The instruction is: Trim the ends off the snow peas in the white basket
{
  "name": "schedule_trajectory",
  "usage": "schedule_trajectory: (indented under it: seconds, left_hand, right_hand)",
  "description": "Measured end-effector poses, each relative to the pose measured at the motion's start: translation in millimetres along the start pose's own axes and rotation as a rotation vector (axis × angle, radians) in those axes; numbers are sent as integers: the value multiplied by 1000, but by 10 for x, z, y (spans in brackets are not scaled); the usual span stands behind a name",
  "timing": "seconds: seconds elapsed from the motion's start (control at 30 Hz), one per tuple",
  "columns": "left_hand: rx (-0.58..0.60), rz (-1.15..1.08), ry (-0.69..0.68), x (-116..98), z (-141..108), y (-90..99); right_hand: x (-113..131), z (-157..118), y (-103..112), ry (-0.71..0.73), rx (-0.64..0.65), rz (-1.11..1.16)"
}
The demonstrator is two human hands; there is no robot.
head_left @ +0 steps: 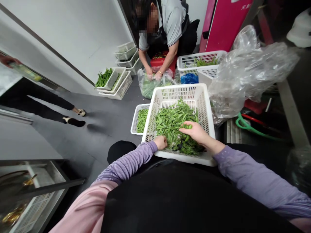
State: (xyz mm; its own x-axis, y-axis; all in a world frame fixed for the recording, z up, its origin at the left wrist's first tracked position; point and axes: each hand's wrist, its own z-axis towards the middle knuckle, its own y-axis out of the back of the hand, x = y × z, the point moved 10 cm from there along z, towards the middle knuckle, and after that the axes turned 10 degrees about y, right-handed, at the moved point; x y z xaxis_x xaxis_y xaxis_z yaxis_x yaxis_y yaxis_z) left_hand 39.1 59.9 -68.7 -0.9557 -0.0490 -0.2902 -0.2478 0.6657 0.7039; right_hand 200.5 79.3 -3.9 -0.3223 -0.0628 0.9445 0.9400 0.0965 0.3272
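Note:
A large white perforated basket sits at my lap, with many green pea pods spread inside. My right hand is over the pile, its fingers curled around a few pea pods. At the basket's near left corner, my left hand is closed and low among the pods. What its fingers pinch, if anything, is hidden. Dark green stringy trimmings lie heaped at the basket's near right side, below my right hand.
A smaller white basket of pods stands left of mine. Ahead, a crouching person handles a clear bag of greens. White baskets stack by the wall. Crumpled plastic bulges at right. Another person's legs are at left.

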Motion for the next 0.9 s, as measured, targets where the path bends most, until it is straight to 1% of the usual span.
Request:
schedule_trajectory:
  seconds: [0.03, 0.1, 0.17, 0.2, 0.27, 0.33, 0.4, 0.43, 0.47, 0.5, 0.53, 0.57, 0.6, 0.63, 0.7, 0.77, 0.83, 0.87, 0.9]
  left_hand:
    - [5, 25, -19, 14, 1, 5]
    - [46, -56, -89, -58, -39, 45]
    - [94, -173, -189, -237, -121, 126]
    - [113, -193, -243, -343, -170, 171]
    - [110, -131, -340, -535, -262, 268]
    - [52, 34, -390, -653, -320, 362]
    - [-30, 217, -379, -694, -335, 452]
    - [-58, 296, -361, -701, -332, 487]
    - [-76, 363, -348, -712, -329, 512]
    - [-89, 413, -351, -739, -331, 532]
    - [-101, 442, -373, -784, -337, 549]
    - [-113, 452, -412, -844, -350, 562]
    - [-132, 440, -461, -914, -366, 582]
    - [-164, 404, -510, -984, -384, 617]
    - [-266, 267, -577, -1091, -412, 732]
    - [-394, 91, -590, -1116, -424, 861]
    - [-499, -47, -543, -1040, -405, 912]
    - [-517, -75, -501, -971, -371, 876]
    - [-501, -65, -448, -887, -315, 789]
  right_hand:
    - [-38, 3, 5, -26, -5, 61]
    - [-104, 9, -14, -64, -4, 185]
    - [-157, 12, -39, -91, -8, 273]
    - [-176, 11, -58, -102, 0, 296]
    - [-180, 8, -99, -105, 42, 282]
    - [-131, 12, -48, -62, 39, 134]
    - [38, 25, 43, 80, 10, -127]
    - [152, 23, 37, 177, 27, -256]
    - [256, 13, -26, 276, 85, -360]
    - [330, -8, -125, 361, 172, -431]
    - [364, -31, -221, 415, 260, -474]
    - [368, -42, -282, 435, 322, -496]
    - [357, -33, -294, 427, 340, -500]
    - [337, -5, -256, 393, 315, -484]
    - [263, 61, -112, 274, 203, -384]
    - [159, 88, -24, 138, 122, -179]
    - [51, 83, -47, 16, 101, 113]
    - [3, 82, -60, -38, 87, 267]
    - [-50, 87, -41, -90, 50, 413]
